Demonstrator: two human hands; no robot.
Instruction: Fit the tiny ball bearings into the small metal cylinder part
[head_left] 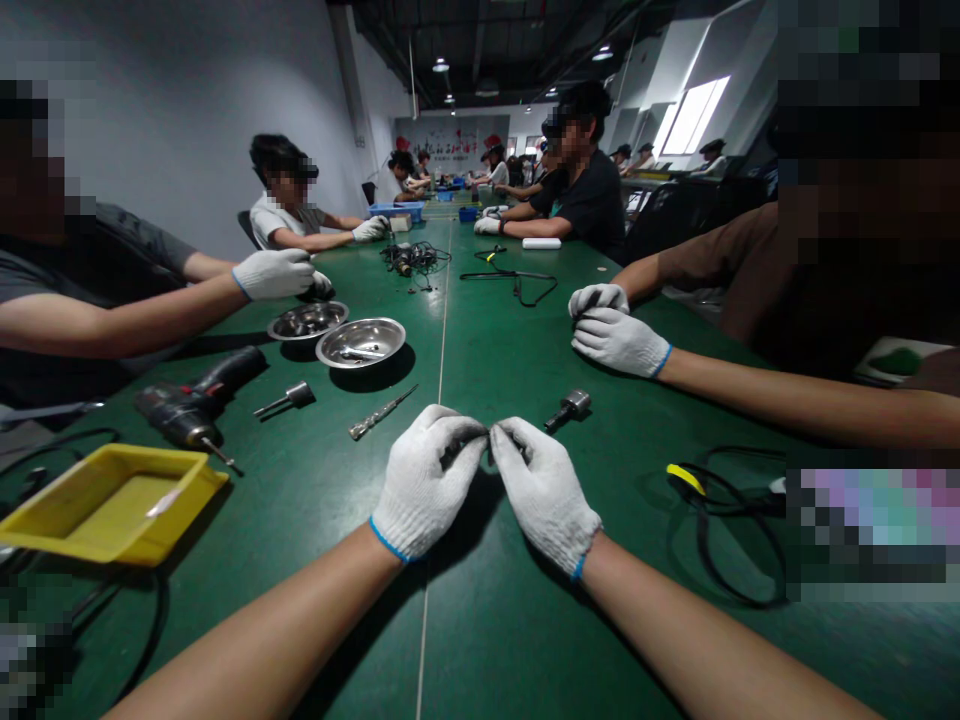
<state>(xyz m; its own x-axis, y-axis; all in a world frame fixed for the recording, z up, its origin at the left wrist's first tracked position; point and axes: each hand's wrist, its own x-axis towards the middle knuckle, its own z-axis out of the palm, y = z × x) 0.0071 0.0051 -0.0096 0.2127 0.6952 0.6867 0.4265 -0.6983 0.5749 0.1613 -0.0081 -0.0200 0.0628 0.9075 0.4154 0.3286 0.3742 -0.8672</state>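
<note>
Two hands in white knitted gloves met above the green worktop (480,640) in the head view, their fingertips touching or nearly so. On the left hand (431,485), thumb and forefinger were pressed together at the tips; the right hand (546,495) mirrored it. Whether a small piece was pinched where they met could not be told, since the fingers hid the spot.

Just beyond the left hand lay a screwdriver (381,413) with a clear handle, its blade pointing away. Just beyond the right hand lay a metal socket bit (571,405) with a dark shank; a similar silver bit (289,397) lay further left, between the screwdriver and a cordless drill (187,405). Two steel bowls, a near one (388,342) with metal pieces inside and a farther one (282,331), stood behind these. A yellow tray (105,505) sat at the left, in front of the drill. On the right, a black cable (703,545) with a yellow band lay coiled, near a co-worker's gloved hand (619,342).
</note>
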